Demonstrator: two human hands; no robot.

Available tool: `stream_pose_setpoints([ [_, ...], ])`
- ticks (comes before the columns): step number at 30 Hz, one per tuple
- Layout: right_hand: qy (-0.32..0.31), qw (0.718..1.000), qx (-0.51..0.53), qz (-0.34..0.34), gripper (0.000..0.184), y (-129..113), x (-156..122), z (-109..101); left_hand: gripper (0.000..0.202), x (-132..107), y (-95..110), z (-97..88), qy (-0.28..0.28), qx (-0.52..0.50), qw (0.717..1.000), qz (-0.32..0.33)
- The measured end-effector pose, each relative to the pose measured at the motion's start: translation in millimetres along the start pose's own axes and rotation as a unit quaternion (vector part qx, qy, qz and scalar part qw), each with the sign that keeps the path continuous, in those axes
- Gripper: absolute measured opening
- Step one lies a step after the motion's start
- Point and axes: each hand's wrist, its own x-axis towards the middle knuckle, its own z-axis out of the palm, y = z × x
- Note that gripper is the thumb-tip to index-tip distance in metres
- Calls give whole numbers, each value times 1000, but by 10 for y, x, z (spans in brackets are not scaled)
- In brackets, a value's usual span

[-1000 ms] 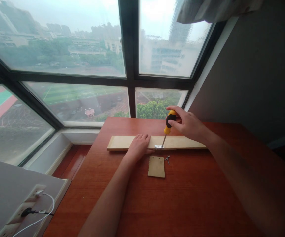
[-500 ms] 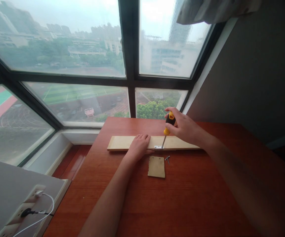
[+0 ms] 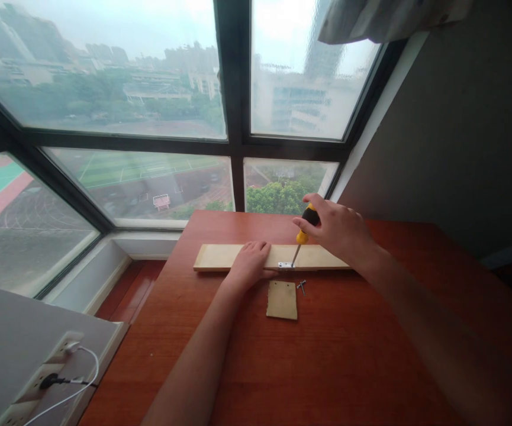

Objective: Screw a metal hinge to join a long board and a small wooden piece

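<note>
A long pale wooden board (image 3: 213, 257) lies across the table, with a small silver hinge (image 3: 285, 265) at its front edge. My left hand (image 3: 250, 263) grips the board left of the hinge, fingers over the top and thumb along the front edge. In my right hand (image 3: 342, 231) is a yellow-and-black screwdriver (image 3: 302, 237), its handle between thumb and fingers. It leans to the right, with its tip at the right end of the hinge. A small thin wooden piece (image 3: 282, 301) with two holes lies nearer me, beside a few loose screws (image 3: 300, 287).
The reddish-brown wooden table (image 3: 327, 367) stands by large dark-framed windows (image 3: 238, 118). At lower left, a wall socket strip (image 3: 38, 381) has a white cable (image 3: 96, 361) and a black plug (image 3: 50, 381) in it. A curtain (image 3: 384, 21) hangs at upper right.
My right hand has turned about the screwdriver handle and shifted slightly right, its fingers closer round it. The screwdriver tip stays at the hinge. My left hand and the board keep their place.
</note>
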Motion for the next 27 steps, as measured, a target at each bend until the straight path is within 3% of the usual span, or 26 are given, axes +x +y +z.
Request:
stream_pose_setpoints([
  [4,-86,974,202,-59,44,86,33,-80,66,-9,-15,-23,-1,-5,1000,6],
  [6,-107,961,246,-59,44,140,46,-95,68,-12,-21,-33,-2,-7,1000,9],
  [13,14,998,63,-16,38,134,38,-6,75,-7,-36,-15,0,-12,1000,5],
  [20,34,997,-76,-2,45,-61,26,0,68,8,-23,-17,-7,-8,1000,-4],
  [24,-19,998,44,-30,39,-21,39,-44,60,15,3,-18,-12,6,1000,-7],
  [27,-81,979,174,-65,43,69,50,-83,57,18,15,-7,-11,14,1000,-7],
])
